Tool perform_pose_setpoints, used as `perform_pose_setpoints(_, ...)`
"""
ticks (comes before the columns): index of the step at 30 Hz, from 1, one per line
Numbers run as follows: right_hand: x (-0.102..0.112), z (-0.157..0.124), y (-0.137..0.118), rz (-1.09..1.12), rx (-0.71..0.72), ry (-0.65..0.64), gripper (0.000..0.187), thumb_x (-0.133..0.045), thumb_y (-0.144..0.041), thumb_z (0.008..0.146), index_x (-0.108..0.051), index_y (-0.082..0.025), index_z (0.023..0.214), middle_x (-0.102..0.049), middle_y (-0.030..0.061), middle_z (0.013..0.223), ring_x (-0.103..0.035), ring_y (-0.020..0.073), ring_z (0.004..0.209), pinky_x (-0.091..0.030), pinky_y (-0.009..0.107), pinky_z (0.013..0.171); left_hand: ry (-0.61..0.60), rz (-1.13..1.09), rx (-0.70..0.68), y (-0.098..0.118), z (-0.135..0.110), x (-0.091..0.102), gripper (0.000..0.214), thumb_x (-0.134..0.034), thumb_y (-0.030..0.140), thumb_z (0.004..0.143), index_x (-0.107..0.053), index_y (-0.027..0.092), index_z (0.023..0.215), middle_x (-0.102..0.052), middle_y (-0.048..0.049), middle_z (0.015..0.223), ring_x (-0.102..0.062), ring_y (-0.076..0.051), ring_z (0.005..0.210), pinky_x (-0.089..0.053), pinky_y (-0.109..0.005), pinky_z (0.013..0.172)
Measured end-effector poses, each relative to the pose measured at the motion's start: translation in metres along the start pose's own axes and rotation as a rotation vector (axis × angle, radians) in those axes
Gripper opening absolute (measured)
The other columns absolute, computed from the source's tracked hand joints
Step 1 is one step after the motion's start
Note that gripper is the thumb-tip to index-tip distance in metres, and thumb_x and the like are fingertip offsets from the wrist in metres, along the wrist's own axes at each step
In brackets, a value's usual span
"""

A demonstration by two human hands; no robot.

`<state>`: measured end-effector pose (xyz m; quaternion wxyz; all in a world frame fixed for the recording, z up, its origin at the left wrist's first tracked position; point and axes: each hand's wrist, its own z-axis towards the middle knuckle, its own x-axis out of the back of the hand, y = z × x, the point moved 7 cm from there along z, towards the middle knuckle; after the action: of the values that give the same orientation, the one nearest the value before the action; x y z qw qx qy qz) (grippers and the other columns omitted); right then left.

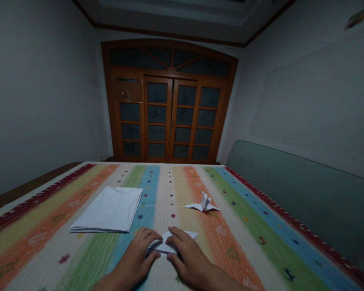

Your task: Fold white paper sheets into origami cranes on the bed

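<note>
One folded paper [163, 247] held between left hand [139, 249] and right hand [187, 251].

Both my hands on a small folded white paper.
My left hand [139, 252] and right hand [188, 254] pinch the folded paper [164, 246] from either side, thumbs at its near edge, fingers over its top, one pointed end showing past my right fingers. Beyond my right hand, a white paper bird [204, 203] stands with wings spread on the striped tablecloth [91, 264]; to the left lies a stack of white sheets [109, 210]. Wooden doors with dark panes [171, 117] face me across the table.
</note>
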<state>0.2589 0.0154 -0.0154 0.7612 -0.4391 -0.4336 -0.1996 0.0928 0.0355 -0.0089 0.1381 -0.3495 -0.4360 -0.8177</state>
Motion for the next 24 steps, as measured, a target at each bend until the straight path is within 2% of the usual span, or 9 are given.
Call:
perform_pose_setpoints(7,0.002,-0.001,0.004,0.035,0.0,-0.047,0.042,-0.061,-0.021,0.094,-0.063,-0.019,0.136,-0.05,0.0163,0.158,-0.045,0.0306,0.147,-0.038,0.049,0.122,0.009,-0.003,-0.003,0.002,-0.003,-0.006,0.03,-0.065,0.007,0.086,-0.075,0.026,0.106,-0.072,-0.0071,0.108,-0.066,-0.028,0.104,-0.052,-0.038,0.094)
perform_pose_setpoints(11,0.002,-0.004,0.003,0.032,0.044,-0.128,0.053,-0.053,-0.026,0.101,-0.048,-0.018,0.154,-0.038,0.0151,0.164,-0.034,0.0304,0.154,-0.03,0.053,0.125,0.014,-0.013,-0.012,0.003,-0.004,-0.006,0.03,-0.064,0.006,0.085,-0.076,0.025,0.104,-0.072,-0.0071,0.107,-0.066,-0.027,0.103,-0.052,-0.038,0.094)
perform_pose_setpoints(14,0.003,-0.005,0.0,0.011,0.084,-0.192,0.054,-0.047,-0.025,0.105,-0.042,-0.018,0.158,-0.03,0.0137,0.167,-0.026,0.0301,0.156,-0.026,0.053,0.127,0.023,-0.029,-0.004,0.003,-0.004,-0.005,0.024,-0.065,0.009,0.086,-0.077,0.025,0.101,-0.072,-0.0076,0.105,-0.066,-0.027,0.101,-0.051,-0.038,0.093)
perform_pose_setpoints(20,0.007,-0.005,-0.007,0.01,0.123,-0.248,0.061,-0.052,-0.023,0.103,-0.034,-0.02,0.161,-0.023,0.012,0.169,-0.022,0.0298,0.157,-0.023,0.051,0.128,0.018,-0.121,0.135,-0.008,-0.001,-0.005,0.031,-0.067,0.007,0.074,-0.077,0.024,0.097,-0.074,-0.0059,0.101,-0.064,-0.029,0.103,-0.045,-0.045,0.1)
perform_pose_setpoints(24,0.008,-0.006,-0.009,0.005,0.093,-0.302,0.067,-0.055,-0.029,0.102,-0.029,-0.02,0.163,-0.017,0.0127,0.17,-0.017,0.0313,0.158,-0.02,0.053,0.128,0.035,-0.158,0.256,-0.018,0.0,-0.005,0.037,-0.062,0.004,0.064,-0.077,0.021,0.093,-0.075,-0.0059,0.099,-0.064,-0.029,0.099,-0.046,-0.044,0.096)
